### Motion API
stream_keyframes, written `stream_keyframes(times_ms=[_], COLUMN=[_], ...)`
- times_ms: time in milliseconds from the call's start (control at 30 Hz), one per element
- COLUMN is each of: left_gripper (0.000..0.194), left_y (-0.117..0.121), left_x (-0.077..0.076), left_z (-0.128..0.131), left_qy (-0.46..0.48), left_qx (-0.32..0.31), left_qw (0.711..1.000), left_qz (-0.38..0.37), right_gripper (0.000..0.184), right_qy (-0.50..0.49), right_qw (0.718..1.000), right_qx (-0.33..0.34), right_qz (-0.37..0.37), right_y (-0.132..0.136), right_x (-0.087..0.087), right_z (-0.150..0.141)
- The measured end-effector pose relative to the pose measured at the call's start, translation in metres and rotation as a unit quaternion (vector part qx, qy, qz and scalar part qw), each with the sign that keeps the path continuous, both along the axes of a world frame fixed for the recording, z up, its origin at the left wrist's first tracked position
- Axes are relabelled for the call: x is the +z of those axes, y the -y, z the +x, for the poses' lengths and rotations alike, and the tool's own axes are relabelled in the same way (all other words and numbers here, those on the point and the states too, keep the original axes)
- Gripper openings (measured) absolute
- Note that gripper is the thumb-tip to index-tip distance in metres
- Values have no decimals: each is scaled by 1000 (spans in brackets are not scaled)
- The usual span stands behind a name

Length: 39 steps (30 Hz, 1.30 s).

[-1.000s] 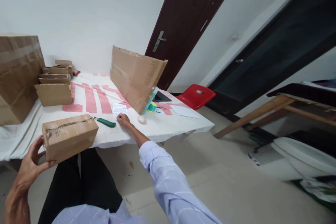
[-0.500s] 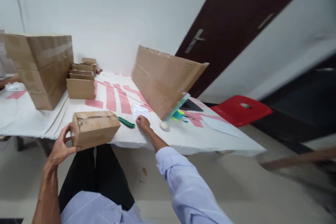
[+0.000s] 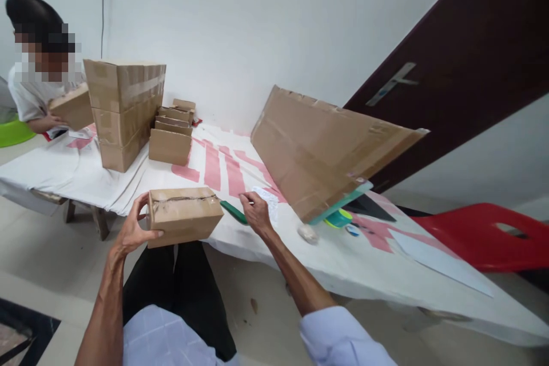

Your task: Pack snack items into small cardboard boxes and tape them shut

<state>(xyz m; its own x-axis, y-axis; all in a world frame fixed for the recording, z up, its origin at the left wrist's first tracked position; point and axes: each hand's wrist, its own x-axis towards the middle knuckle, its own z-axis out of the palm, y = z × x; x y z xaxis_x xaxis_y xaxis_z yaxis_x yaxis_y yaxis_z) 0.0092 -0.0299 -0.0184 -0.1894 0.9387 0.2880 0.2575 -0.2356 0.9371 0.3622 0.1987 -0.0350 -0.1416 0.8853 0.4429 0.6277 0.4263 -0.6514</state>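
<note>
My left hand point(image 3: 134, 227) grips the near end of a small taped cardboard box point(image 3: 184, 215) that rests on the table's front edge. My right hand point(image 3: 256, 213) lies on the white cloth-covered table point(image 3: 77, 174), fingers curled over the edge of a white printed label sheet point(image 3: 268, 197). A green-handled cutter point(image 3: 233, 212) lies between the box and my right hand, close to its fingers. I cannot tell whether the fingers pinch the sheet.
A large flat cardboard sheet point(image 3: 326, 151) leans up behind my right hand. Stacked big boxes point(image 3: 122, 108) and several small boxes point(image 3: 171, 134) stand at the back left. Another person point(image 3: 36, 77) holds a box there. A teal tape roll point(image 3: 338, 218) and a red chair point(image 3: 484, 234) sit to the right.
The camera has swung left, bringing the other person into view. Both hands stay where they were, the left on the small box and the right on the label sheet.
</note>
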Motion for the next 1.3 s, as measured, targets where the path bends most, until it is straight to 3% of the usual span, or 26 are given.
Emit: stream_keyframes(times_ms=[133,233,400,600,667,867,1033,1167,1300], left_gripper=[85,72,60,99,104,113,115,113,110], left_y=[3,4,7,11,11,11,11,11,12], left_x=[6,8,10,19,21,21,20,20,21], left_z=[-1,-3,-6,-4,-5,-7,-8,-10,-10], left_qy=[12,-7,-51,-107,-121,-134,-131,-133,-136], left_qx=[0,-4,-17,-19,-20,-24,-28,-27,-34], left_qw=[1000,1000,998,994,992,991,991,991,990], left_qz=[26,26,21,13,13,8,12,12,10], right_gripper=[38,31,18,17,23,41,38,29,28], right_qy=[-63,-64,-72,-83,-93,-63,-46,-44,-29], right_qw=[982,971,973,974,973,992,987,982,975], right_qx=[176,231,218,211,209,107,151,182,190], right_qz=[6,0,20,10,13,-20,-13,36,111], right_y=[43,68,84,100,94,44,42,52,56], right_x=[33,51,53,50,51,42,36,49,78], right_z=[-42,-60,-63,-61,-57,-34,-31,-42,-55])
